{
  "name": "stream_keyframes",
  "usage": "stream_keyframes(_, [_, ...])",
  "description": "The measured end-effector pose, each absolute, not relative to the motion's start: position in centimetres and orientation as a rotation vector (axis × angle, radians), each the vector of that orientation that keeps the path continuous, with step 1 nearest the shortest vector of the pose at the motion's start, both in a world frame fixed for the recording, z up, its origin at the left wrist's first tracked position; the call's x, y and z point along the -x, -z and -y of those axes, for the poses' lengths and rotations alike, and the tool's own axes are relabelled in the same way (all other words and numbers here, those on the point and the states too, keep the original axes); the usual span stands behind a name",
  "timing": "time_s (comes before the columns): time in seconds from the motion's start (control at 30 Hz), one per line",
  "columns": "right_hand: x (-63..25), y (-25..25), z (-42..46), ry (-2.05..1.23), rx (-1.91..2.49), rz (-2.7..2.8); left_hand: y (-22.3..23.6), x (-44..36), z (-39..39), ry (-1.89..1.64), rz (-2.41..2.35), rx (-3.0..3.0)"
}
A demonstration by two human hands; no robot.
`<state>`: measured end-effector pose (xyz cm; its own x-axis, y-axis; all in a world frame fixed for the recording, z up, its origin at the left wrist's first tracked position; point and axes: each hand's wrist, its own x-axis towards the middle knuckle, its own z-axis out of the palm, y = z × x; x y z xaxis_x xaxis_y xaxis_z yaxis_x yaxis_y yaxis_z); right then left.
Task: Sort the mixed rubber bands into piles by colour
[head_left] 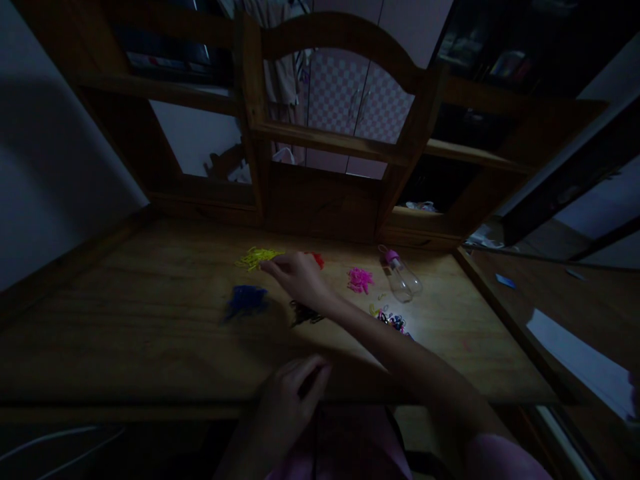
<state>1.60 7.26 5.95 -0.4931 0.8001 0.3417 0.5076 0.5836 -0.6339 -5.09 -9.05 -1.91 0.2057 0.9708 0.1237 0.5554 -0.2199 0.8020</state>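
Observation:
My right hand (297, 277) reaches across the wooden desk, its thumb and fingertips pinched at the right edge of a pile of thin yellow pieces (257, 258). Whatever is in the pinch is too small and dark to make out. Partly behind that hand lies a red pile (319, 260); a black pile (305, 313) lies below it. A dark blue pile (247, 300) sits to the left. My left hand (295, 390) rests near the desk's front edge, thumb and fingers curled together, and any contents are hidden.
To the right are a pink pile (360, 280), a mixed-colour heap (393, 320) and a clear bottle with a pink cap (403, 279) lying down. A wooden shelf frame (325, 140) rises behind the desk (150, 320). White paper (580, 360) lies on another surface at far right.

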Motion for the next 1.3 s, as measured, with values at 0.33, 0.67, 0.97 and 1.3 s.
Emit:
stream_keyframes(0.33, [-21.5, -7.7, -2.1, -0.637, 1.465, 1.917, 1.3, 5.4, 9.0, -0.821, -1.294, -1.819])
stream_keyframes(0.67, [-24.7, -2.7, 4.1, -0.446, 1.455, 2.138, 1.1, 5.5, 8.8, -0.785, -1.285, -1.825])
stream_keyframes(0.97, [-21.6, -1.8, 2.3, -0.144, 1.668, 2.195, 1.8, 5.5, 8.8, -0.767, -1.339, -1.856])
stream_keyframes(1.3, [-21.3, -0.8, 2.3, -0.42, 1.69, 1.79, 1.9, 5.5, 8.8, -0.756, -1.344, -1.849])
